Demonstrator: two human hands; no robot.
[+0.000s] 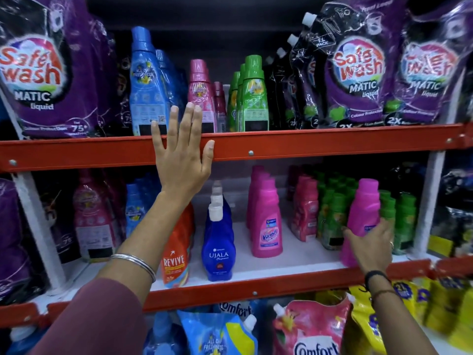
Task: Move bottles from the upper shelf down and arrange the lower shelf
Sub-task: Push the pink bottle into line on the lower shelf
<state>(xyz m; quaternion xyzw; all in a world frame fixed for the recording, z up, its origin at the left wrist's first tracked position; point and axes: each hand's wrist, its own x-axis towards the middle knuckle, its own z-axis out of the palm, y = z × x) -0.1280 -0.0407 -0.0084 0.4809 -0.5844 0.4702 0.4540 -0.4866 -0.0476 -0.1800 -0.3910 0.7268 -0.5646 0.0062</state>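
Observation:
My left hand (180, 155) is raised flat and open in front of the upper shelf's red rail (307, 147), fingertips just below a blue bottle (147, 83) and a pink bottle (202, 98). Green bottles (252, 98) stand to the right of those on the upper shelf. My right hand (371, 248) grips the base of a plain magenta bottle (363, 213), upright at the front right of the lower shelf (294, 260). A row of pink Vanish bottles (266, 219), blue Ujala bottles (218, 242) and an orange Revive bottle (176, 249) stand on that shelf.
Purple Safewash pouches (46, 73) fill both ends of the upper shelf. Small pink (304, 211) and green bottles (335, 213) crowd behind the magenta one. Dark pouches (92, 216) sit at lower left. Comfort refill pouches (309, 329) lie on the shelf below.

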